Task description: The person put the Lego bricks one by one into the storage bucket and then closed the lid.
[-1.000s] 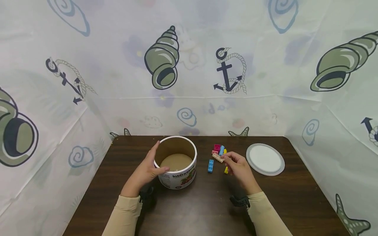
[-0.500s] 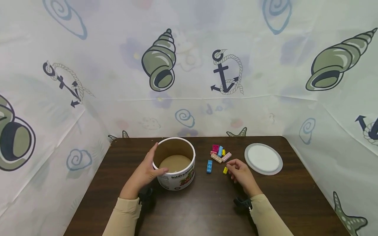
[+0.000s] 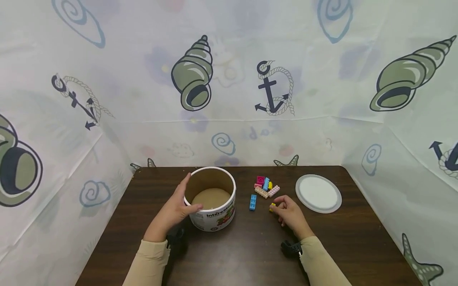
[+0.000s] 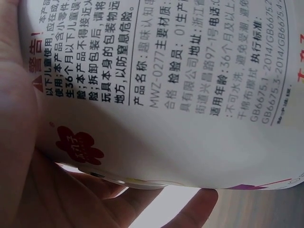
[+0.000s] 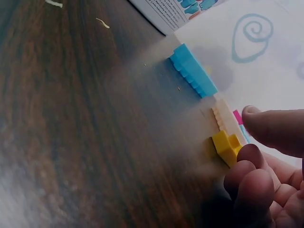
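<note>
My left hand (image 3: 174,206) grips a round white-rimmed tub (image 3: 221,217) at its left side, thumb by the near rim and fingers along the outer wall. Printed text on the tub's wall (image 4: 190,142) fills the left wrist view. The tub's inside shows a bare tan bottom. My right hand (image 3: 290,214) is at a small yellow toy brick (image 3: 273,205) on the table, fingertips right at it. In the right wrist view, the thumb (image 5: 270,126) stands apart from the other fingers, which partly hide the yellow brick (image 5: 225,145).
A blue brick (image 3: 253,202) lies left of the right hand. Behind it sits a cluster with a peach brick (image 3: 261,192), a pink brick (image 3: 274,191), a magenta brick (image 3: 260,180) and others. A white round lid (image 3: 318,193) rests at the right of the dark wooden table (image 3: 229,258).
My right hand has let go of the pink brick beside the peach one, then come nearer to the single yellow brick. The left hand stays on the tub.
</note>
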Tool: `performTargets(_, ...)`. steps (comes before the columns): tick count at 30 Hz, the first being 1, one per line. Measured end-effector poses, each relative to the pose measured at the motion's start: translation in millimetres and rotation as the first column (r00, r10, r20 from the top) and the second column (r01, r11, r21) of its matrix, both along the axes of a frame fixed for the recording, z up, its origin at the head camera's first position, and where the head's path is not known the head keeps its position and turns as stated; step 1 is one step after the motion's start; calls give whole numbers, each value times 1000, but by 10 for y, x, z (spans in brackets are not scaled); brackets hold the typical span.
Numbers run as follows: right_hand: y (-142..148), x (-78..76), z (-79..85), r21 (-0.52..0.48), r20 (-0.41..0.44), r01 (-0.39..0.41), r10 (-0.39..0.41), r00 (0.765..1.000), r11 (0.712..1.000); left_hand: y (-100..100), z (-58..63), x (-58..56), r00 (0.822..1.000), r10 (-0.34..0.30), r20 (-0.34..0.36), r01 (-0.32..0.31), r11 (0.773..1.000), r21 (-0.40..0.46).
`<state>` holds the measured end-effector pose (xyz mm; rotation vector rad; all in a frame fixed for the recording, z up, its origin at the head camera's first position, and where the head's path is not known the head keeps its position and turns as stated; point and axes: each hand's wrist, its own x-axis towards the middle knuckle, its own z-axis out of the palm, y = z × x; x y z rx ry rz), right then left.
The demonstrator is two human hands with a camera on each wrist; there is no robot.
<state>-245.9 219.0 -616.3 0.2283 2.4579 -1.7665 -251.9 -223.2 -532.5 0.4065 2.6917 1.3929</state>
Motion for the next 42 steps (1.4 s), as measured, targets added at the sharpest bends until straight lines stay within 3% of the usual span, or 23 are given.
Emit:
performTargets(7, -8, -25, 15, 83, -29, -3, 6, 1000, 997, 2, 17, -19, 1000, 0, -4, 0, 1000, 8)
performTargets(27, -50, 4, 31, 151, -9, 15, -14, 1000, 988, 4, 21, 0, 1000, -8, 8, 8, 1000, 9)
performTargets(42, -11, -21, -19, 49, -2, 55, -55, 998, 997, -6, 4, -22, 1000, -11, 16, 11, 1000, 20)
